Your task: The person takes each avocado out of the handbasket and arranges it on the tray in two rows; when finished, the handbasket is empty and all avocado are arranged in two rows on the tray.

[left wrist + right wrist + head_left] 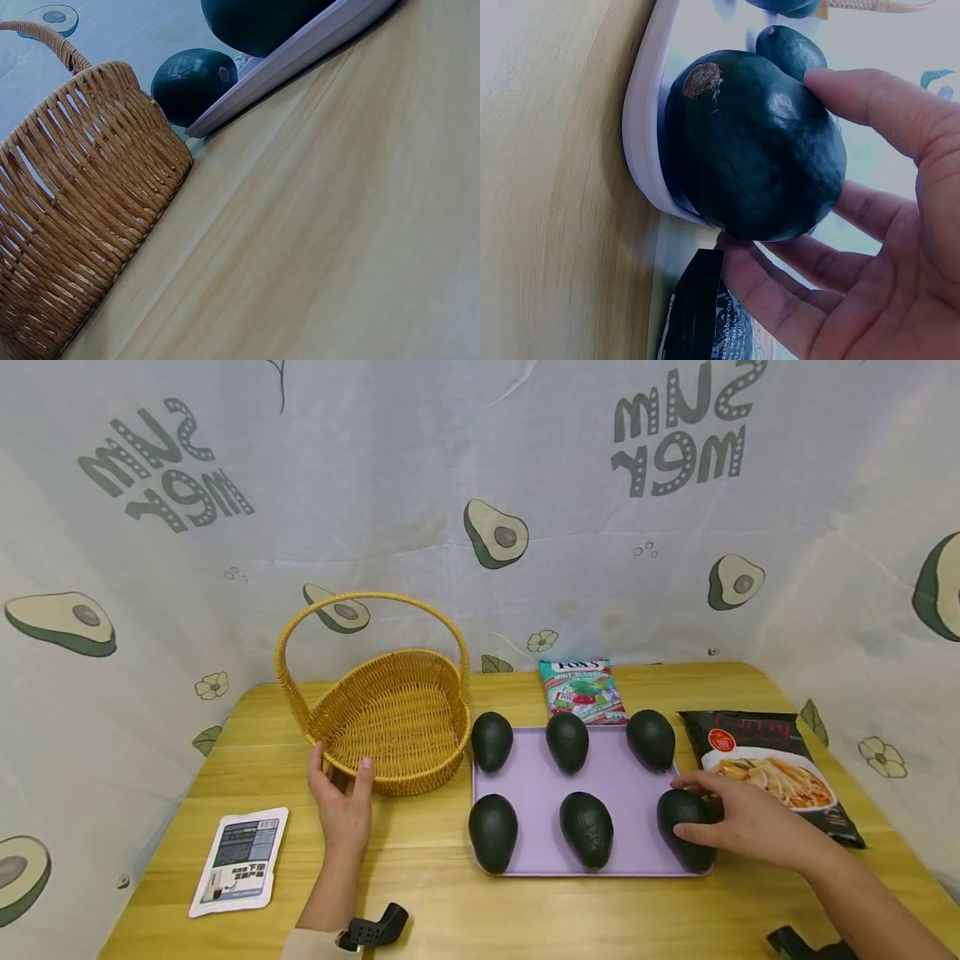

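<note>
My right hand (738, 818) holds a dark green avocado (684, 831) at the near right corner of a lilac tray (536, 818). In the right wrist view the thumb (862, 94) lies on one side of this avocado (754, 150) and the fingers (780, 300) curl round the other. Several more avocados (586, 829) sit on the tray in two rows. My left hand (345, 806) touches the front of a yellow woven basket (397, 727), thumb and fingers spread against its outer wall. In the left wrist view the basket (82, 202) shows, but hardly any of that hand.
A black noodle packet (772, 760) lies right of the tray, close to my right hand. Behind the tray is a Fox's candy bag (582, 692). A white pouch (240, 862) lies on the wooden table (427, 910) at left. An avocado-print cloth (420, 493) hangs behind.
</note>
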Available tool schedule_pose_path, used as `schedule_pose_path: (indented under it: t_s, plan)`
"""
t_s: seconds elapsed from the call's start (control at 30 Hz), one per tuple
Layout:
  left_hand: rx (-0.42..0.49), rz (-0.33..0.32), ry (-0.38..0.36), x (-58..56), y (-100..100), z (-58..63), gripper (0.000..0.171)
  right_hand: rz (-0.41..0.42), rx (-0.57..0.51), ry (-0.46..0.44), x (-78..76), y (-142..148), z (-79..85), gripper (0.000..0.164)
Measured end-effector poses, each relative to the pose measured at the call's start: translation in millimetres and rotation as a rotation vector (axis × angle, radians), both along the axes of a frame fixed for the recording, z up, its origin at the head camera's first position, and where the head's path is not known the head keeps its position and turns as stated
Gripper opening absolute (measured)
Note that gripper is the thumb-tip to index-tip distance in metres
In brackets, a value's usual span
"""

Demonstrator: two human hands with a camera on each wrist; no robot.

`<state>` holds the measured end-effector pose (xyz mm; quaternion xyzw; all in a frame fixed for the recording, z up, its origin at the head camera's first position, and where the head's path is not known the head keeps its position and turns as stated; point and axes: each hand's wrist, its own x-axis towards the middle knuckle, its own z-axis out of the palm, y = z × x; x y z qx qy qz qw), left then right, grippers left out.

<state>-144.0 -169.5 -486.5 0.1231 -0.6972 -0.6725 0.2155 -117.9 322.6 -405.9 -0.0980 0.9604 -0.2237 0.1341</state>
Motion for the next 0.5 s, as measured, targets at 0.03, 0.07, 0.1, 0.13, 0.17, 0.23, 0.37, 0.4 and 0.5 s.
schedule_pose_path:
  t_s: [0.03,0.07,0.1,0.13,0.17,0.23,0.37,0.4,0.5]
  plan:
    - [-0.004,0.000,0.000,0.4,0.2,0.0,0.082,0.001,0.000,-0.002,0.1,0.5,-0.3,0.066]
    - [-0.005,-0.001,0.000,0.6,0.7,0.1,0.082,0.001,-0.003,-0.009,0.2,1.3,-0.5,0.066]
    - [-0.007,-0.002,0.000,0.8,1.0,0.2,0.082,0.001,-0.003,-0.015,0.2,2.0,-0.5,0.066]
    - [-0.010,-0.003,0.001,0.6,1.4,0.5,0.082,0.002,-0.003,-0.018,-0.1,2.6,-0.5,0.067]
    - [-0.010,-0.004,0.003,0.2,1.8,0.8,0.082,0.002,-0.005,-0.024,-0.5,3.3,-0.4,0.067]
    - [-0.010,-0.007,0.006,-0.7,2.2,1.5,0.082,-0.004,-0.008,-0.033,-1.0,3.6,0.0,0.068]
    - [-0.011,-0.013,0.008,-2.4,2.0,2.5,0.083,0.000,-0.019,-0.015,-1.0,2.1,0.2,0.067]
    - [-0.012,-0.014,0.006,-2.3,1.9,2.7,0.083,-0.001,-0.020,-0.006,-0.9,1.5,0.5,0.066]
    - [-0.016,-0.013,-0.011,-1.5,1.9,3.0,0.083,0.007,-0.028,0.039,-1.4,1.3,2.1,0.062]
